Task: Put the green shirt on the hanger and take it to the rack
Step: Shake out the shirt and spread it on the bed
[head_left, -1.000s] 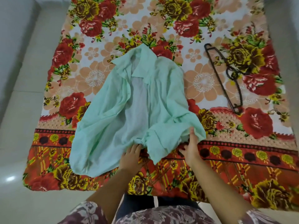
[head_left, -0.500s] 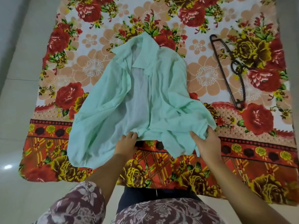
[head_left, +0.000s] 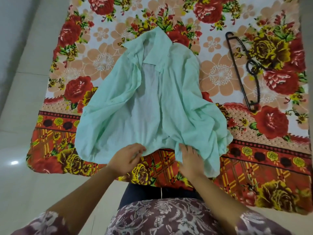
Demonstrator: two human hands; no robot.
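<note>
The pale green shirt (head_left: 152, 102) lies open on the floral blanket, collar at the far end and hem toward me. My left hand (head_left: 125, 158) pinches the hem near its middle, fingers curled round the edge. To its right, my right hand (head_left: 189, 158) rests on the bunched right front panel with fingers fairly straight. The black hanger (head_left: 254, 72) lies flat on the blanket to the right of the shirt, a clear gap away from it and from both hands. No rack is in view.
The floral blanket (head_left: 254, 167) covers a pale tiled floor (head_left: 20, 116), which shows along the left and near edges. A grey wall runs up the left side. My patterned clothing fills the bottom of the view.
My right hand let go of the shirt's right edge and moved left onto the front panel near the middle. My left hand stayed at the hem. The view shifted slightly.
</note>
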